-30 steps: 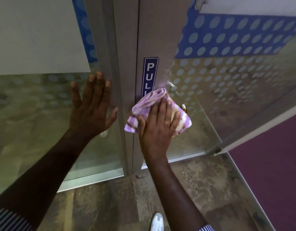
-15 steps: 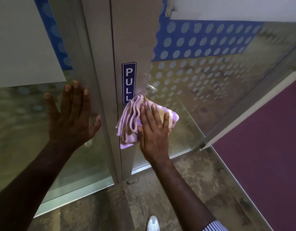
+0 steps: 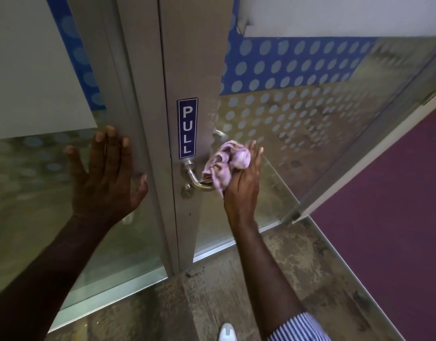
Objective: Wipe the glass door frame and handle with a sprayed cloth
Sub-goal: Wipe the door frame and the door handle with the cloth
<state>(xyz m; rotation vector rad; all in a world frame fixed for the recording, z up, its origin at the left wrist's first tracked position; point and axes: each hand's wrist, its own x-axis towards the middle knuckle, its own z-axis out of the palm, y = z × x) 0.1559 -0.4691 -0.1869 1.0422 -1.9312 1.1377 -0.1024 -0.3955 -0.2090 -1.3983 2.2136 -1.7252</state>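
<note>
A grey metal door frame [image 3: 187, 57] runs down the middle, with a blue PULL sticker [image 3: 187, 127] on it. Below the sticker a curved steel handle [image 3: 196, 179] sticks out, with a keyhole [image 3: 187, 193] beside its base. My right hand [image 3: 244, 185] grips a bunched pink and white cloth [image 3: 228, 163] against the handle's outer end. My left hand [image 3: 106, 173] lies flat with spread fingers on the glass panel and the left frame post [image 3: 128, 99].
Glass panels with a blue dotted film [image 3: 285, 65] stand on both sides. The open door's lower rail [image 3: 359, 153] angles off to the right over purple carpet [image 3: 396, 230]. Mottled floor [image 3: 212, 291] lies below, with my white shoe tip [image 3: 227, 332].
My right hand has left the frame face, bunched the cloth and moved right onto the handle, which now shows. My left hand stays flat on the glass.
</note>
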